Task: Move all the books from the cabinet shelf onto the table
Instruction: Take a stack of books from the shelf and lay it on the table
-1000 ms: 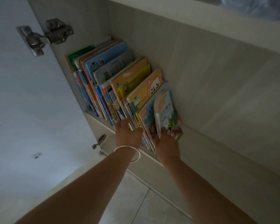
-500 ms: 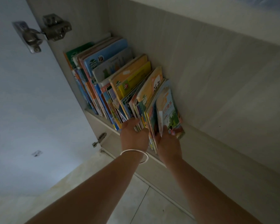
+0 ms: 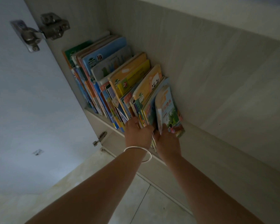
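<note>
A row of thin, colourful children's books (image 3: 107, 73) stands upright on the cabinet shelf (image 3: 217, 143), packed toward its left end. My left hand (image 3: 137, 134), with a silver bangle on the wrist, presses on the near edges of a bunch of books (image 3: 145, 101) at the right of the row. My right hand (image 3: 167, 143) holds the other side of that bunch, fingers on the outermost book with a green illustrated cover (image 3: 170, 113). The bunch is squeezed between both hands and juts slightly past the shelf's front edge. No table is in view.
The open cabinet door (image 3: 31, 102) hangs at the left, held by a metal hinge (image 3: 40, 29) above and a second hinge (image 3: 100, 138) below. The shelf's back panel (image 3: 208, 62) rises behind the books. Light floor tiles (image 3: 136, 199) lie below.
My left hand has slid right toward my right hand, gathering the rightmost books into a tighter bunch. The bunch has come slightly forward off the shelf edge.
</note>
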